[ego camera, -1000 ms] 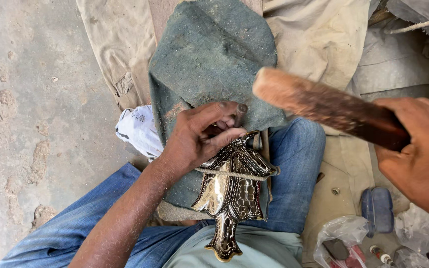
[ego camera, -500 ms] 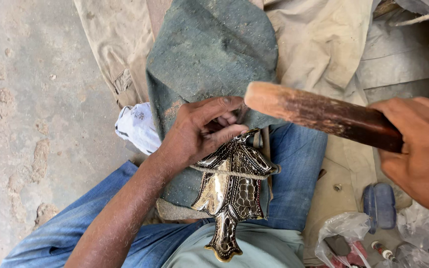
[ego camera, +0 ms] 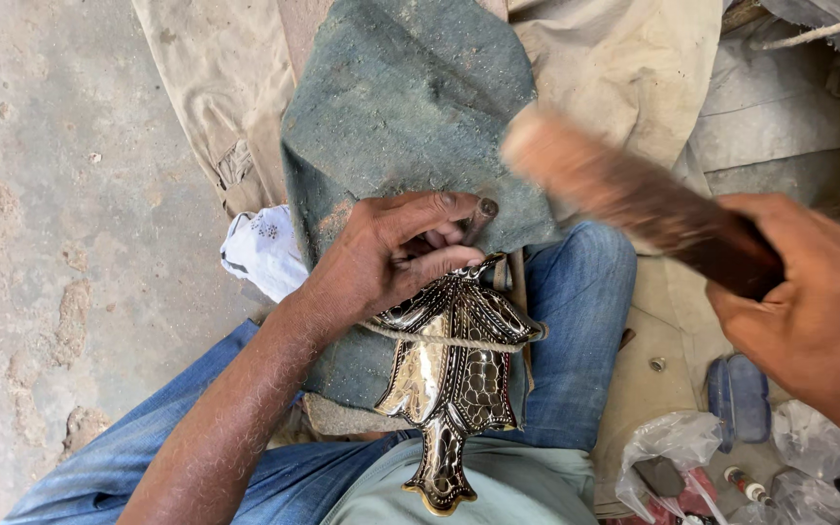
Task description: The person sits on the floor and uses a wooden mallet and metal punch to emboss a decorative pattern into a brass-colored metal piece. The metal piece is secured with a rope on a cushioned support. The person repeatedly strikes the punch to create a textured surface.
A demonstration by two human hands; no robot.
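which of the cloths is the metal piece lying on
The grey-green cloth draped over the knee: the engraved metal piece rests on it. The beige cloth and small white cloth lie apart.

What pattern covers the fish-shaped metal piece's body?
Engraved scales, black on brass, on the fish-shaped metal piece; head view.

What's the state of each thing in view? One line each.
left hand: closed around a small metal punch, tip set at the top of the piece.
right hand: gripping the wooden mallet, raised and motion-blurred.
brass fish-shaped piece: lying on the lap, tied down by a cord.
grey-green cloth: spread under the piece.
plastic bag: crumpled, small items inside.
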